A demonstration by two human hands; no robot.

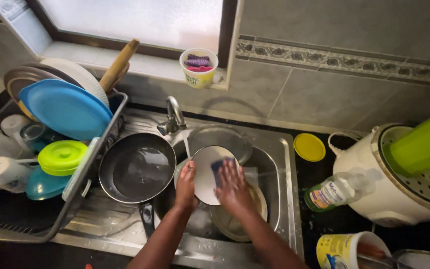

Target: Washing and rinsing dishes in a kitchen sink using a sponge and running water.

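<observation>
White plate (pixel 206 174), wet, held tilted over the steel sink (pixel 287 169) under the tap (pixel 174 117); likely slippery, rigid, breakable. Left hand (pixel 186 182) fingers clasp its left rim, the safest hold. Right hand (pixel 232 187) presses a blue sponge (pixel 220 164) flat on its face.

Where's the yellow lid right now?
In the head view, the yellow lid lies flat on the dark counter right of the sink, just left of the white cooker, behind the dish soap bottle.

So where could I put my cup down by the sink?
Bare steel shows on the draining board below the frying pan, and dark counter between the yellow lid and the soap bottle. The basin and dish rack are crowded.
</observation>
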